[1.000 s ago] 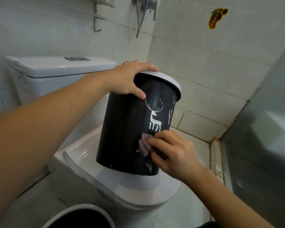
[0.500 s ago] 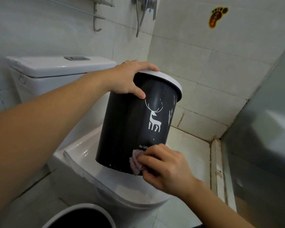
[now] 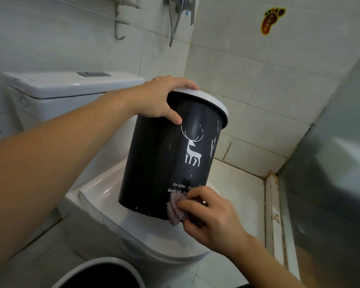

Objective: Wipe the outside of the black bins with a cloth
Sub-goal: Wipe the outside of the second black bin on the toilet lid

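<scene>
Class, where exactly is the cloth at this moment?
The cloth is low and centre in the head view, held by the right hand against the black bin's bottom edge.

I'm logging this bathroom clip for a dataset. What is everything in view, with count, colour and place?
black bin: 1, black with white deer print and pale rim, tilted on the toilet lid
second bin: 1, dark inside with pale rim, bottom edge, partly cut off
cloth: 1, greyish-purple, at the black bin's lower edge
toilet: 1, white, centre-left
footprint sticker: 1, yellow and red, right wall
shower fitting: 1, metal, top
wall rack: 1, metal, top left
left hand: grips the black bin's rim
right hand: holds the cloth
</scene>
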The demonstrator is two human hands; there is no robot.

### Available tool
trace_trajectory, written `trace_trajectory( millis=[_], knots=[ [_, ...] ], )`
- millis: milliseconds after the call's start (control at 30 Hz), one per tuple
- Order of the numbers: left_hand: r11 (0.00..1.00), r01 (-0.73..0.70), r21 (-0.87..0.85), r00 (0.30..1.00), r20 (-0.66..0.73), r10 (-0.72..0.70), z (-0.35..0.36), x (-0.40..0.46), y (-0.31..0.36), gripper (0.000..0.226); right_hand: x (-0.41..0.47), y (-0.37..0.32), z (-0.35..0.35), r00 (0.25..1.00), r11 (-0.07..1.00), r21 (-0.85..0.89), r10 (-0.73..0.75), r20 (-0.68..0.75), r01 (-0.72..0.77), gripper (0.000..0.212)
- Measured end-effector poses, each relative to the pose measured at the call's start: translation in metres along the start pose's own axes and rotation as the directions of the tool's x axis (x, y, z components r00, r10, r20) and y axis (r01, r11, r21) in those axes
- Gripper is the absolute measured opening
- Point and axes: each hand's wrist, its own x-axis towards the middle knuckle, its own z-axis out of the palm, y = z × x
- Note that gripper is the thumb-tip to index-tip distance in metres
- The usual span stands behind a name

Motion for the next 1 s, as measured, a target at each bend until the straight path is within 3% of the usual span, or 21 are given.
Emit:
trace_trajectory(
  millis=[100,200,333,433,600,733,833,933,1000],
  knots=[
    [1.000,-0.003,0.012,1.000,0.000,0.003,0.001,0.000,0.001,0.082,0.002,0.001,-0.003,0.999,0.999,-0.003,-0.051,-0.003,0.051,0.022],
    [1.000,0.007,0.013,1.000,-0.008,-0.007,0.000,-0.001,-0.001,0.084,0.011,0.006,-0.010,0.992,0.999,0.051,0.012,-0.124,-0.005,0.017],
    [1.000,0.002,0.030,1.000,-0.013,-0.002,0.001,-0.001,-0.001,0.085,0.038,0.020,-0.021,0.913,0.971,-0.006,0.222,-0.342,-0.239,0.021],
    [0.999,-0.002,0.036,1.000,-0.014,0.003,0.002,0.000,0.001,0.085,0.058,0.030,-0.027,0.820,0.895,-0.006,0.405,-0.405,-0.445,0.024],
    [0.998,-0.015,0.062,1.000,-0.012,0.016,0.004,0.002,0.006,0.085,0.071,0.033,-0.019,0.755,0.800,0.032,0.578,-0.309,-0.599,0.024],
    [0.999,-0.008,0.052,1.000,-0.009,0.009,0.001,-0.001,0.003,0.085,0.069,0.029,-0.022,0.727,0.765,0.314,0.638,-0.255,-0.562,0.021],
    [0.998,-0.019,0.053,1.000,-0.004,0.019,0.002,-0.001,0.005,0.085,0.075,0.033,-0.028,0.645,0.638,0.475,0.744,-0.176,-0.606,0.020],
    [0.998,-0.017,0.056,1.000,-0.007,0.018,0.002,-0.002,0.005,0.085,0.078,0.039,-0.032,0.567,0.455,0.567,0.823,0.026,-0.687,0.026],
    [0.999,-0.010,0.044,1.000,-0.008,0.011,0.001,-0.003,0.004,0.085,0.078,0.042,-0.035,0.578,0.477,0.508,0.815,0.050,-0.717,0.026]
  ],
)
